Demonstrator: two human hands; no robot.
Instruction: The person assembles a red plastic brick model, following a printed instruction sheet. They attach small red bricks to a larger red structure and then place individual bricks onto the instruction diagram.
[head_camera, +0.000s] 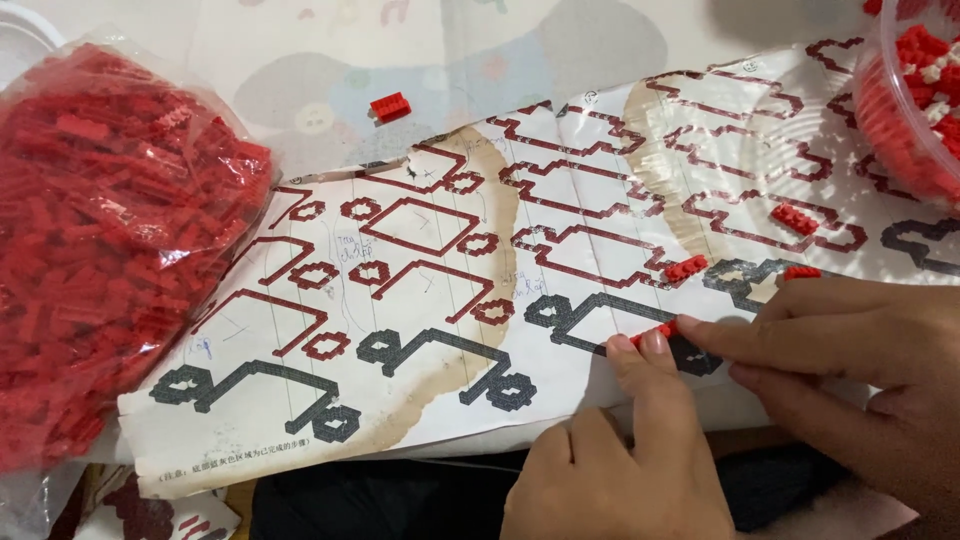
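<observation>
Bag of red bricks (110, 250) blocks left; tub (915, 100) crowds right; sheet (420, 300) centre open.

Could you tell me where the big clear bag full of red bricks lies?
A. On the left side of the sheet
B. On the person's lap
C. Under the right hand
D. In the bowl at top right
A: the clear bag of red bricks lies at the left edge of the printed instruction sheet, far from both hands.
</observation>
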